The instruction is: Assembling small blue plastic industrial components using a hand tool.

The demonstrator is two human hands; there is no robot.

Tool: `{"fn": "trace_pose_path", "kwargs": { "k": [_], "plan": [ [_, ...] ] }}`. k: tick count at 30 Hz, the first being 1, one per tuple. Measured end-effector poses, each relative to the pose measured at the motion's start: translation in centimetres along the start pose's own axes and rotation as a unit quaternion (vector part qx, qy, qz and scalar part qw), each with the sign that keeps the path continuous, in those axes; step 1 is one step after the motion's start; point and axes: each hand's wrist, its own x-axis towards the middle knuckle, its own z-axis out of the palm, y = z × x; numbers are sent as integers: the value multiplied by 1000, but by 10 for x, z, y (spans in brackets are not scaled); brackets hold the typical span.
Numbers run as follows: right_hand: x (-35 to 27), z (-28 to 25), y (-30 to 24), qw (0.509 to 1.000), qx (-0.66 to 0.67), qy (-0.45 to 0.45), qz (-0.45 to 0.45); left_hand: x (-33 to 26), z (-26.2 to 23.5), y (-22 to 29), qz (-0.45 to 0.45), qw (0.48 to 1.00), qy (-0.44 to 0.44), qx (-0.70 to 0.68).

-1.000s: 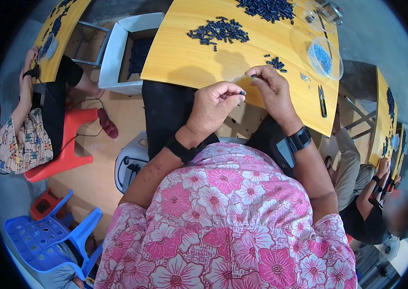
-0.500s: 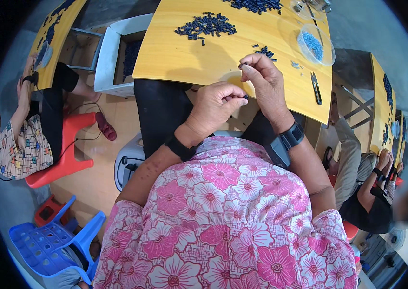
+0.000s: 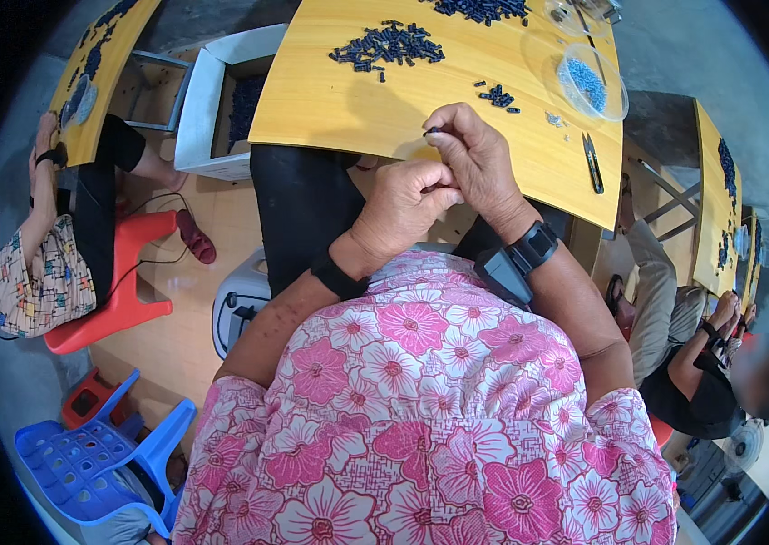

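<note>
Just off the table's near edge, my two hands meet with their fingertips close together. My right hand (image 3: 484, 163) is closed, thumb and forefinger pinching a small dark piece (image 3: 433, 131) that peeks out at the fingertips. To its left, my left hand (image 3: 403, 207) is closed too, thumb against bent fingers, tips touching or nearly touching the right palm. Whatever it pinches is hidden now. Beyond them on the yellow table (image 3: 312, 109) lie a heap of small dark cylindrical pieces (image 3: 389, 47) and a smaller group of them (image 3: 498, 97).
A round clear tub of small blue parts (image 3: 587, 84) stands at the table's right, with dark-handled snips (image 3: 592, 163) nearer me. Another dark heap (image 3: 480, 9) lies farther back. Left of the table is a white box (image 3: 212, 100). People sit at side tables, left and right.
My right hand has moved left and slightly down, closer over my left hand. The dark piece that showed at my left fingertips is now out of sight.
</note>
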Motion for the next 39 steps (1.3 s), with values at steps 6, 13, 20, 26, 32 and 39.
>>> {"fn": "trace_pose_path", "kwargs": {
  "k": [6,13,20,26,32,39],
  "plan": [
    [-1,-1,-2,999,-37,-5,-32,3,0,-6,-10,999,-1,-52],
    [-15,-33,1,972,211,43,98,9,-4,-14,-37,985,7,-169],
    [-28,-34,-5,984,141,16,103,12,-3,-16,-25,985,29,-168],
    [-24,-30,-11,1000,-15,12,3,13,-3,-21,-40,981,21,-187],
    [-25,-26,-11,1000,-19,20,8,13,-3,-19,-57,963,17,-263],
    [-23,-24,-8,997,-62,-8,-53,10,-6,-21,-93,955,21,-279]
  ]
}}
